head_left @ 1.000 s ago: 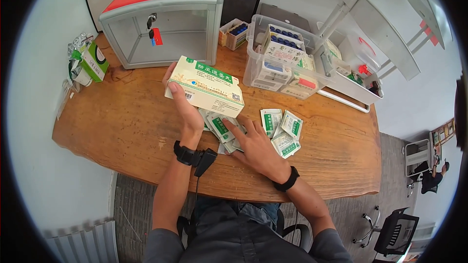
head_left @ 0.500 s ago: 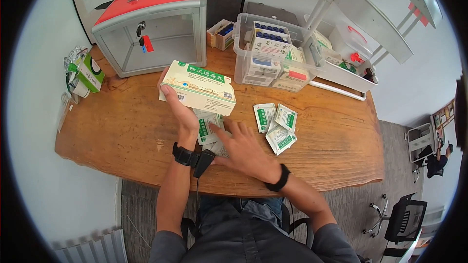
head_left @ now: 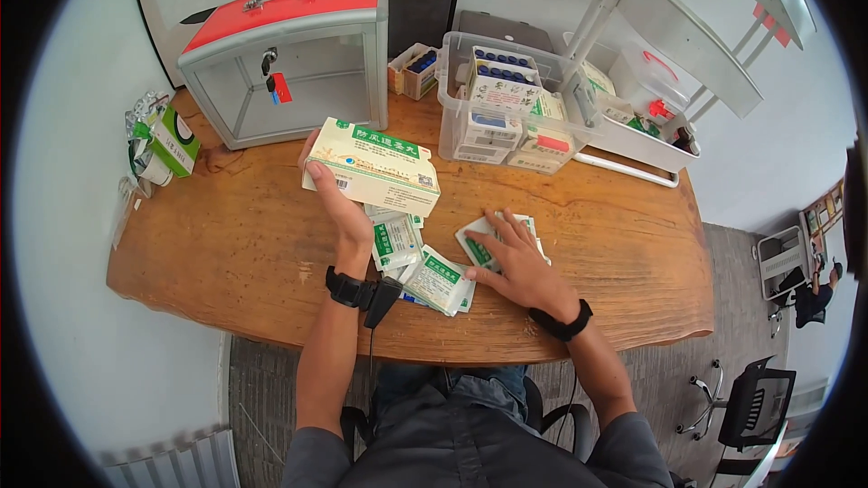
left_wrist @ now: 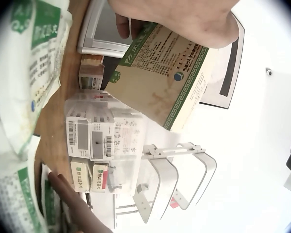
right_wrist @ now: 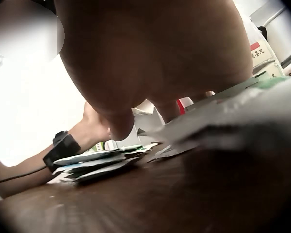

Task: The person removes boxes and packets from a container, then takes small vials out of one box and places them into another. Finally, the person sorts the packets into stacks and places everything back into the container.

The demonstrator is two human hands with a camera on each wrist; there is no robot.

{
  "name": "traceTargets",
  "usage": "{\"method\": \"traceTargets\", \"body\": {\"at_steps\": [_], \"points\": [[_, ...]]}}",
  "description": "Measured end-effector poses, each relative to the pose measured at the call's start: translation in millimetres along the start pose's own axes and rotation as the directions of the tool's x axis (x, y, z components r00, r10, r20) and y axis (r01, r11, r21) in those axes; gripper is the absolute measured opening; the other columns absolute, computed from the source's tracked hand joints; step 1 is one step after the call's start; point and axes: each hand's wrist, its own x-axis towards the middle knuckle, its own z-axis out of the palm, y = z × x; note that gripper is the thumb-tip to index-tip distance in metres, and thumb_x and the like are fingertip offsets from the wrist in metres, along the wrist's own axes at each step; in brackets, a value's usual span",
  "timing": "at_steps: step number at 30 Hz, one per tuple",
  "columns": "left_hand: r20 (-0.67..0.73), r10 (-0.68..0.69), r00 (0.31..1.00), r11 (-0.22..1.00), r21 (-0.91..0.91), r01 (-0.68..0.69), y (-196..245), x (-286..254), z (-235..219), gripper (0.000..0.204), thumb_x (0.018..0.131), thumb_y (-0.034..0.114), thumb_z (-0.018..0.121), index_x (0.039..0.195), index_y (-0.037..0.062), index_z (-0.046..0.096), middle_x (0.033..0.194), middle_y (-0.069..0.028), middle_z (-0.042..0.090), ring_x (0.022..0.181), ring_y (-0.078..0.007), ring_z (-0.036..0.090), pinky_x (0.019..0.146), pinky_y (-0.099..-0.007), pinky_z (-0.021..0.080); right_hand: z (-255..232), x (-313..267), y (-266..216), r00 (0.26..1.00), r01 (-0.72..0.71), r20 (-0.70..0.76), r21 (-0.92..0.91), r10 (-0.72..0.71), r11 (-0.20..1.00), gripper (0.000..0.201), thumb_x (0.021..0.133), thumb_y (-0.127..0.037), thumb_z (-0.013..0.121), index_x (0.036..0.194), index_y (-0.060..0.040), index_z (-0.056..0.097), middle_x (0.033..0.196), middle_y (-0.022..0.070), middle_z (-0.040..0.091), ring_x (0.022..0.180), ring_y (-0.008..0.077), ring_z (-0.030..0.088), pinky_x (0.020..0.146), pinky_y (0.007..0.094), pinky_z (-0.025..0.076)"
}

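Observation:
My left hand (head_left: 345,219) grips a cream and green medicine box (head_left: 375,165), tilted above the table, thumb along its near side. The left wrist view shows the same box (left_wrist: 160,73) close up. Below it lies a pile of green and white medicine sachets (head_left: 440,281), partly overlapped by the box and wrist strap. To the right, my right hand (head_left: 529,271) rests with spread fingers on a second group of sachets (head_left: 476,240), hiding most of them. From the right wrist, the left pile (right_wrist: 99,162) appears as a layered stack on the tabletop.
A clear-fronted case with a red lid (head_left: 298,63) stands at the back left. Behind the sachets is a clear plastic bin (head_left: 457,99) of medicine boxes, with a white rack (head_left: 669,45) to its right. A green carton (head_left: 176,145) sits at the left edge.
My right hand has moved right, from the left sachet pile onto the right group. A sachet in the left pile now lies farther right. My left hand still holds the box.

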Motion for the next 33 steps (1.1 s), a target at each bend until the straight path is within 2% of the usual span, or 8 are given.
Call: {"method": "traceTargets", "body": {"at_steps": [4,10,13,20,23,25,28,33], "points": [[-0.030,-0.021,0.999,0.999,-0.028,0.020,2.6,-1.1,2.0,0.077,0.112,0.065,0.030,0.156,0.0022,0.041,0.153,-0.0153,0.050,0.143,-0.0272,0.047,0.121,-0.0415,0.034,-11.5,-11.9,-5.2,0.994,0.086,0.038,0.246,-0.098,0.965,0.060,0.098,-0.047,0.073,0.145,-0.0104,0.064,0.163,0.0282,0.041,0.155,0.0533,0.029,0.125,0.0601,0.028],[0.017,0.008,1.000,0.999,0.047,-0.009,3.7,-0.9,0.9,0.074,0.111,0.065,0.029,0.155,0.0045,0.035,0.148,-0.0167,0.048,0.138,-0.0257,0.050,0.117,-0.0413,0.039,-16.2,-24.0,7.8,0.989,-0.120,-0.080,0.086,0.127,0.989,0.057,0.100,-0.037,0.073,0.148,-0.0098,0.060,0.160,0.0287,0.045,0.152,0.0506,0.036,0.124,0.0552,0.033],[0.070,0.012,0.998,0.998,0.062,-0.016,-3.5,-3.9,1.1,0.076,0.111,0.065,0.030,0.155,0.0036,0.033,0.149,-0.0170,0.047,0.139,-0.0257,0.049,0.118,-0.0413,0.039,-21.2,-30.2,-2.6,0.999,0.033,-0.012,0.134,-0.032,0.990,0.058,0.100,-0.034,0.074,0.149,-0.0079,0.058,0.161,0.0259,0.046,0.152,0.0450,0.040,0.123,0.0506,0.036],[0.238,-0.014,0.971,0.998,0.059,0.000,-10.2,-21.6,13.5,0.084,0.107,0.068,0.041,0.156,0.0011,0.030,0.150,-0.0171,0.045,0.142,-0.0266,0.046,0.120,-0.0416,0.036,-57.4,-16.0,1.8,0.995,-0.057,-0.063,0.276,0.077,0.960,0.060,0.102,-0.036,0.070,0.148,-0.0002,0.056,0.151,0.0282,0.055,0.140,0.0434,0.055,0.115,0.0482,0.046],[0.354,0.000,0.935,0.995,0.093,-0.035,-10.8,-34.0,18.8,0.083,0.107,0.065,0.044,0.157,0.0002,0.029,0.153,-0.0174,0.041,0.143,-0.0266,0.044,0.121,-0.0419,0.035,-58.7,-1.4,4.7,0.991,-0.031,-0.094,0.529,0.095,0.848,0.057,0.106,-0.035,0.067,0.148,0.0019,0.055,0.142,0.0242,0.064,0.132,0.0358,0.063,0.111,0.0435,0.049],[0.402,-0.022,0.915,0.993,0.111,-0.025,-6.7,-40.3,23.3,0.095,0.100,0.068,0.058,0.161,0.0024,0.025,0.157,-0.0168,0.042,0.147,-0.0266,0.042,0.123,-0.0421,0.033,-50.8,11.6,10.7,0.992,-0.105,0.061,0.893,0.113,0.438,0.051,0.109,-0.033,0.064,0.145,0.0033,0.057,0.133,0.0160,0.068,0.125,0.0223,0.064,0.107,0.0369,0.051],[0.573,-0.118,0.811,0.987,0.155,0.035,11.3,-42.7,33.1,0.106,0.089,0.044,0.081,0.162,0.0012,0.017,0.158,-0.0237,0.035,0.150,-0.0349,0.037,0.125,-0.0476,0.030,-35.5,21.9,27.7,0.970,-0.142,0.087,0.960,0.226,0.239,0.039,0.109,-0.028,0.065,0.135,0.0016,0.062,0.125,0.0079,0.069,0.116,0.0119,0.062,0.102,0.0315,0.052],[0.671,-0.227,0.706,0.971,0.215,0.108,14.0,-41.8,35.0,0.110,0.088,0.039,0.085,0.163,0.0024,0.014,0.163,-0.0249,0.031,0.154,-0.0354,0.031,0.127,-0.0472,0.026,-21.6,21.1,52.1,0.945,-0.057,0.020,0.993,0.326,0.106,0.020,0.107,-0.021,0.068,0.116,-0.0031,0.067,0.116,0.0034,0.071,0.109,0.0081,0.062,0.096,0.0274,0.052]]}}
